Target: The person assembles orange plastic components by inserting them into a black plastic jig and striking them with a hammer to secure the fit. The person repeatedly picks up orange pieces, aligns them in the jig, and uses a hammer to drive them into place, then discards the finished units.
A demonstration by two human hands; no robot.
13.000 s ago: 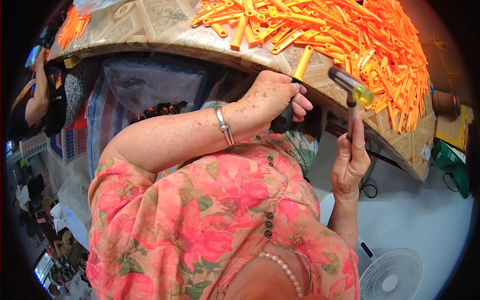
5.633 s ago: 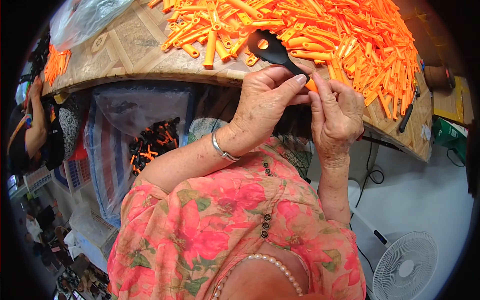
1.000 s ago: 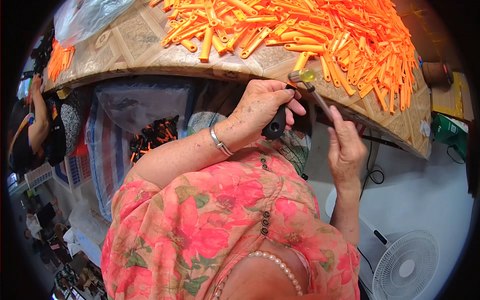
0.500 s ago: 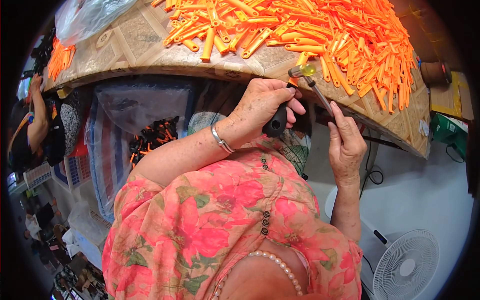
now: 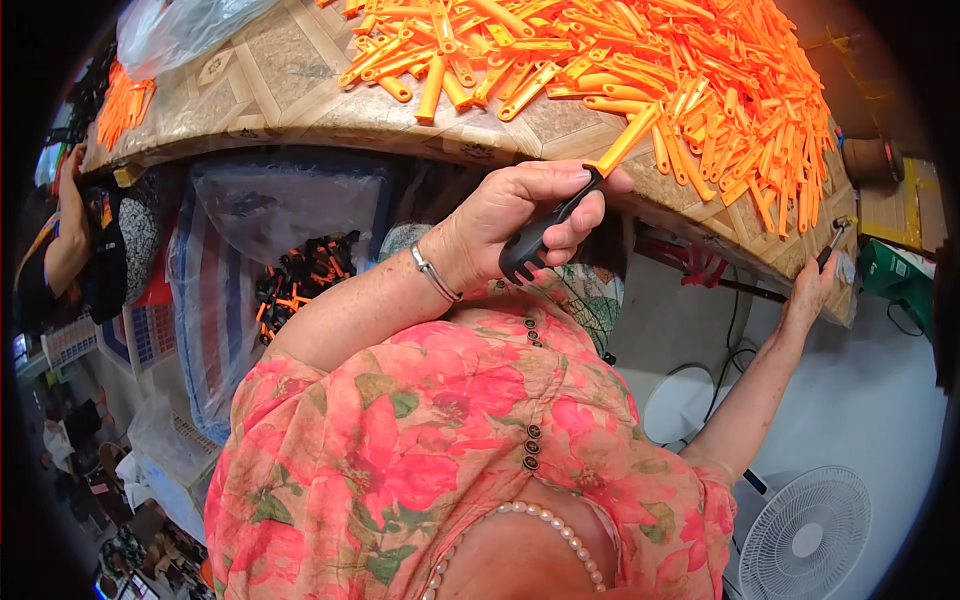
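Observation:
My left hand (image 5: 555,205) is closed around a pasta server (image 5: 528,245), held just off the table's near edge. Its black toothed head points down toward me, and its orange handle (image 5: 630,140) slants up over the tabletop. Out at the table's right corner, my right hand (image 5: 806,292) grips a small hammer (image 5: 835,240) by its dark grip. The hammer's head lies at the corner, away from the server. A large heap of loose orange handles (image 5: 690,70) covers the table beyond my hands.
The patterned table (image 5: 300,70) curves across in front of me. Below it stands a plastic-lined striped bag (image 5: 210,330) with black-and-orange utensils (image 5: 305,280) inside. A white fan (image 5: 806,540) is at lower right. Another person's arm (image 5: 70,215) shows at far left.
My right hand has carried the hammer away from the server, out to the table's right corner. The server in my left hand has turned, so its toothed head and orange handle show more.

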